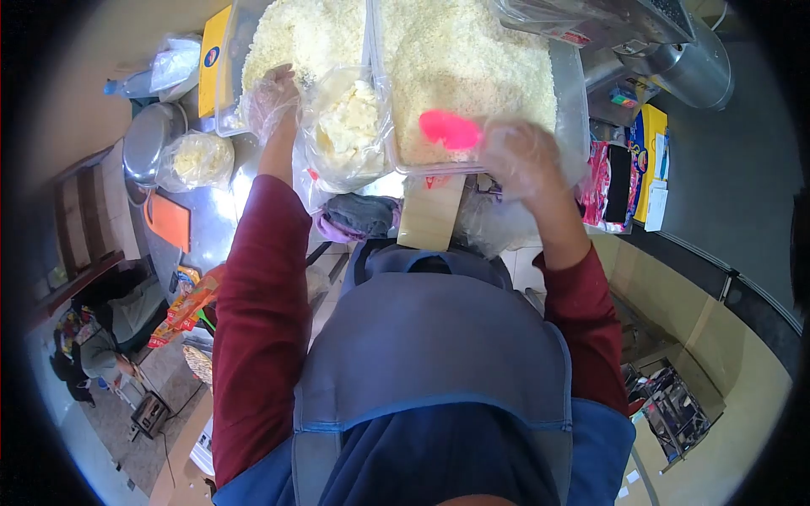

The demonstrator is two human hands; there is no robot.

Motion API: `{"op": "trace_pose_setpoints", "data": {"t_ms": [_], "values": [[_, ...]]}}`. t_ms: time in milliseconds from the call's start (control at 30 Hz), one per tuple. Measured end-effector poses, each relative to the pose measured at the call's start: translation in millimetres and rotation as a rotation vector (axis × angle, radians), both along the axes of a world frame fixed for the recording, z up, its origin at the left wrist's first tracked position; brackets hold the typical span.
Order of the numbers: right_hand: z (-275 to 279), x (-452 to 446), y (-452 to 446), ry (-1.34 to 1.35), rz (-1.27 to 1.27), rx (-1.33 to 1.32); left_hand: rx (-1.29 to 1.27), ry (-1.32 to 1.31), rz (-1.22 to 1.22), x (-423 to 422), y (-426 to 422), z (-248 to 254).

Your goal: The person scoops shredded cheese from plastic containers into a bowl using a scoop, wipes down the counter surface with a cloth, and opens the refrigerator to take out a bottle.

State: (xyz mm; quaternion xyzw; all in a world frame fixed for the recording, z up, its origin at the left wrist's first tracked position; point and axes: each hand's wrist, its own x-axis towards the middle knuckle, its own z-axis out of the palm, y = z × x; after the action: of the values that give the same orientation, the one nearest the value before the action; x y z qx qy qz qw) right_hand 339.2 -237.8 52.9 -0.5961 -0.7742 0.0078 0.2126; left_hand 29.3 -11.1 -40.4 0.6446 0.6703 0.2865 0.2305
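My right hand (521, 156), in a clear plastic glove and slightly blurred, is closed round a bright pink spoon (450, 129). The spoon's rounded head is over the near part of the right tub of grated white food (472, 72). On the other side, my left hand (272, 99), also gloved, lies at the left tub's grated food (308, 34) with its fingers stretched out. Just right of that hand, a clear plastic bag (348, 126) full of pale creamy lumps stands in front of the tubs.
A bag of pale food (198, 160), a metal pot (152, 139) and an orange board (167, 221) are on the left. Dark cloths (363, 215) and a wooden board (430, 215) lie nearest my body. Metal equipment (607, 17) and a yellow box (651, 160) stand right. Another person (101, 354) is far left.
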Motion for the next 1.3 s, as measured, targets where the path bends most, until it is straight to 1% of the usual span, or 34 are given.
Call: {"op": "trace_pose_setpoints", "data": {"t_ms": [33,67,100,133,200,233,300,333,367,400,433,500,567,600,633,667,700,767,800,833,867,900,967,1000,1067,1100,1133,1200,1233,1267,1300], "values": [[-4,7,14,-0.05,-0.133,-0.166,0.013,-0.073,-0.001,1,-1,3],[-6,14,25,-0.101,-0.267,-0.332,0.012,-0.077,-0.002,1,-2,6],[-4,19,31,-0.039,-0.367,-0.258,-0.034,0.029,0.022,10,-11,25],[-3,21,27,-0.048,-0.372,-0.255,-0.075,0.132,0.045,15,-13,34],[-2,18,13,0.328,-0.285,-0.033,-0.056,0.125,0.047,15,-8,30],[0,4,17,0.321,-0.289,-0.038,-0.039,0.126,0.049,15,-8,26],[-1,-38,30,-0.039,-0.23,-0.284,-0.037,0.097,0.022,13,-7,19],[-15,-42,39,-0.045,-0.234,-0.287,-0.022,0.072,0.004,11,-5,18],[-41,-42,53,-0.137,-0.192,-0.224,-0.024,0.068,0.002,7,-3,13],[-55,-42,61,-0.228,-0.15,-0.161,0.001,0.072,-0.022,4,-2,6],[-43,-36,64,-0.01,-0.359,-0.201,0.028,0.073,-0.045,2,1,3],[-7,-12,55,-0.179,-0.598,-0.351,0.035,0.041,-0.051,1,1,-2],[10,12,53,-0.18,-0.816,-0.364,0.042,-0.003,-0.059,2,1,-6],[-6,37,46,-0.189,-0.818,-0.375,0.045,-0.022,-0.066,2,1,-7],[-37,70,43,-0.313,-0.586,-0.161,0.055,-0.04,-0.071,2,1,-8],[-56,87,47,-0.425,-0.345,0.05,0.066,-0.055,-0.075,2,0,-8],[-62,82,58,-0.426,-0.341,0.048,0.078,-0.069,-0.076,3,0,-9],[-69,52,87,-0.311,-0.593,-0.354,0.108,-0.101,-0.075,3,-1,-10],[-50,29,87,-0.317,-0.592,-0.356,0.12,-0.119,-0.078,4,-1,-10],[-10,-2,76,-0.231,-0.594,-0.439,0.127,-0.139,-0.085,4,-1,-11],[13,-20,68,-0.144,-0.596,-0.521,0.119,-0.145,-0.086,6,-3,-7],[15,-16,60,-0.15,-0.597,-0.532,0.142,-0.117,-0.126,6,-6,2],[16,9,39,-0.401,-0.669,-0.632,0.154,-0.095,-0.162,5,-9,6],[8,21,30,-0.409,-0.668,-0.638,0.152,-0.087,-0.162,5,-9,7],[-12,41,19,-0.511,-0.565,-0.819,0.16,-0.076,-0.164,6,-10,7],[-6,21,20,-0.572,-0.385,-0.616,0.17,-0.072,-0.162,6,-10,6],[0,-3,24,-0.579,-0.382,-0.617,0.173,-0.064,-0.16,6,-10,6],[9,-38,31,-0.349,-0.621,-0.564,0.178,-0.044,-0.16,6,-11,6],[-6,-27,29,-0.292,-0.505,-0.529,0.181,-0.033,-0.163,7,-11,7],[-11,-7,26,-0.295,-0.506,-0.532,0.177,-0.036,-0.164,7,-11,7],[-1,3,30,-0.478,-0.454,-0.513,0.166,-0.047,-0.16,7,-10,9]]}}
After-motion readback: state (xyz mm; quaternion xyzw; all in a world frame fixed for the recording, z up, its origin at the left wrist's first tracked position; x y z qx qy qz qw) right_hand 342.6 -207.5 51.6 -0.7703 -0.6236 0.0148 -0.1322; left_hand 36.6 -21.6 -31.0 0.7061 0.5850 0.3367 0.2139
